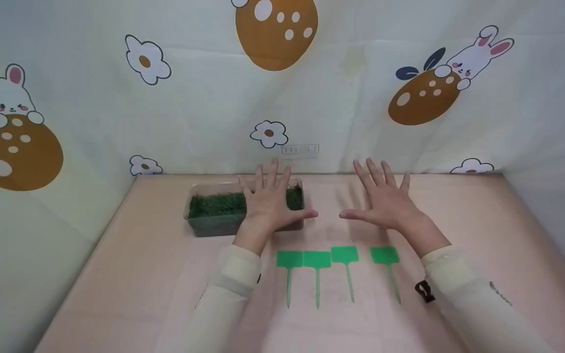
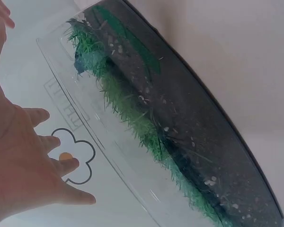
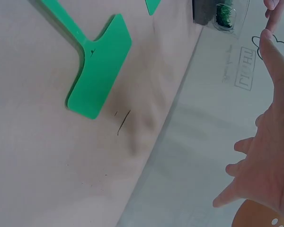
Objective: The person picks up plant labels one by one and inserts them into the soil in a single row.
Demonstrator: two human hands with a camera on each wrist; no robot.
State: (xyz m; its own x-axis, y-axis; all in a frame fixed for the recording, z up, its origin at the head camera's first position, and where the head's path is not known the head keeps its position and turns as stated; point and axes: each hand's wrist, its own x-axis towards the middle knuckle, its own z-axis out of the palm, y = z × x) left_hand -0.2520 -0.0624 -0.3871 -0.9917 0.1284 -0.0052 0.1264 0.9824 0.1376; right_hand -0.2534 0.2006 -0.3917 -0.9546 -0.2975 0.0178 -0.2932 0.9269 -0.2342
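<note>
Two bare hands, left (image 1: 267,203) and right (image 1: 385,206), are held up with fingers spread wide, gripping nothing. One clear tub of green grass (image 1: 218,226) sits beyond the left hand, partly hidden by it. Nearer the wrists lie the green tags (image 1: 317,260); flat as they are, a light fingertip pinch on the thin stalk would probably lift one best. Count four tags: three side by side, one apart below the right hand.
</note>
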